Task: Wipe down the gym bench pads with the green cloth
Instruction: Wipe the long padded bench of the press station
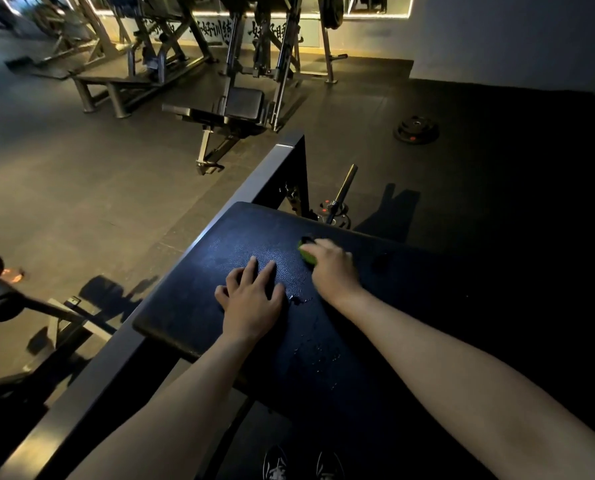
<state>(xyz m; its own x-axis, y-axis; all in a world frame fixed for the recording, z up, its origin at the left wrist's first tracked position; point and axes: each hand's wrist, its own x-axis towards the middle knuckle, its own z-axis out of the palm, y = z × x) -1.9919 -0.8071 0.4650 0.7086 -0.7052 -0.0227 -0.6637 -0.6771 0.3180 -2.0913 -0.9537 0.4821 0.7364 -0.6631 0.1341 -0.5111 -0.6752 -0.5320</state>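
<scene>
Right hand: the right hand [330, 268] is gripping the green cloth [306, 255], fingers curled over it and pressing it onto the pad; only a strip of green is showing past the knuckles.
Left hand: the left hand [251, 296] is resting palm down on the pad, fingers spread and holding nothing.
Cloth position: lying on the bench pad [216, 251], close to its far edge, just beyond and to the right of the left hand.
Wet patch: droplets [301, 300] are glistening between the two wrists and trailing toward the near side.
Pad edges: the far edge is running just past the cloth; the left edge is lying along the frame rail [251, 181]; the right part is fading into shadow and its edge cannot be told.
Open room on pad: bare surface is lying to the left of and beyond the left hand.
Beyond far edge: a bar [341, 192] is leaning above plates on the floor.
Floor: a weight plate [416, 130] is lying well apart; another bench [233, 109] is standing further off.
Below: shoes [303, 465] are showing under the near edge.
</scene>
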